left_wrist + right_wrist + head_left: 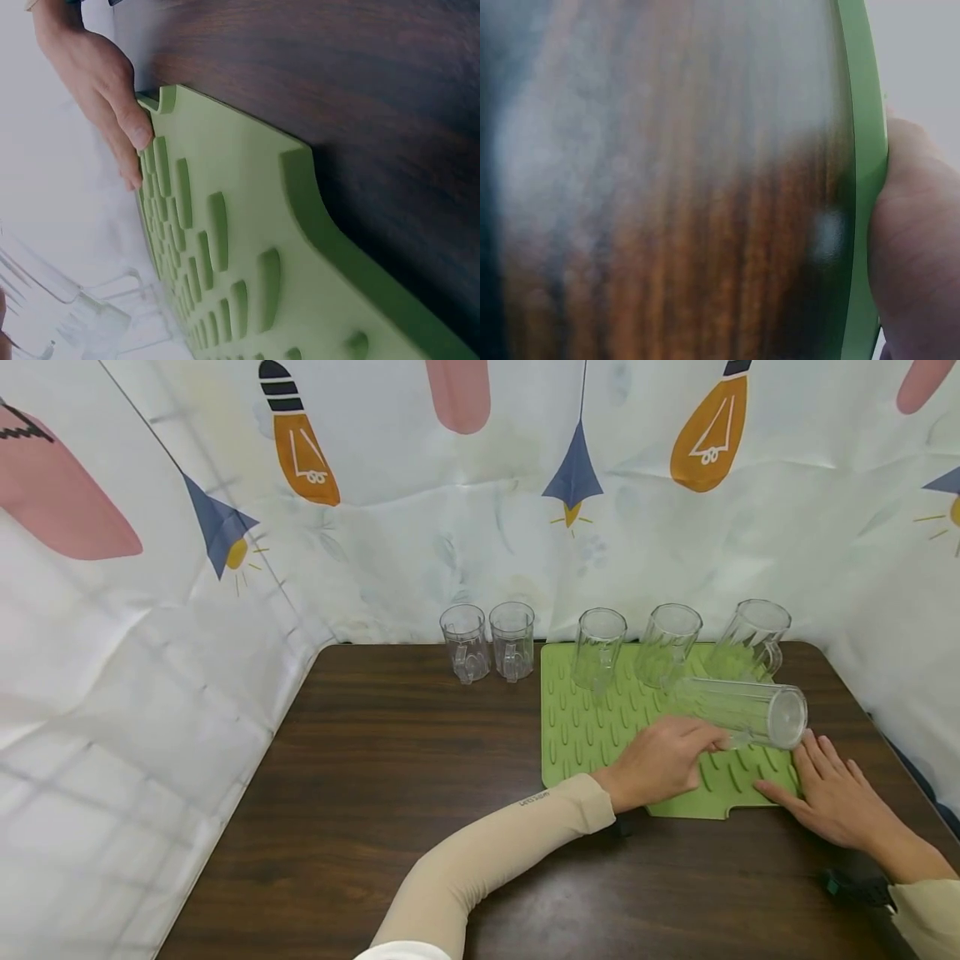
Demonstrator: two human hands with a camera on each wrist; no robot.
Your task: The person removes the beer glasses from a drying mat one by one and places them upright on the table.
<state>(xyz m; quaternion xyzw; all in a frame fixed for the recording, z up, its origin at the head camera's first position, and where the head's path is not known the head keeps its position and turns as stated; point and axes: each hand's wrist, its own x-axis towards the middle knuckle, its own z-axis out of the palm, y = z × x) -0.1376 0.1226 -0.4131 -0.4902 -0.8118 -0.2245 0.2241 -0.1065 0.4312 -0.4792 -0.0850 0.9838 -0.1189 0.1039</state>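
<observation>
My left hand (663,758) grips the handle of a clear glass mug (738,710), which lies on its side over the green drying mat (600,739), its base toward the right. With fingers straight, my right hand (843,793) rests at the mat's right edge; the left wrist view also shows this right hand (101,86) touching the mat (232,139). In the right wrist view its thumb (919,232) lies along the green edge (866,142). Upright on the mat's back part stand three clear mugs (600,647) (670,643) (750,639).
Two more clear mugs (465,643) (513,642) stand on the dark wooden table (405,760), left of the mat at the back edge. A printed white curtain (465,527) hangs behind the table and along its sides.
</observation>
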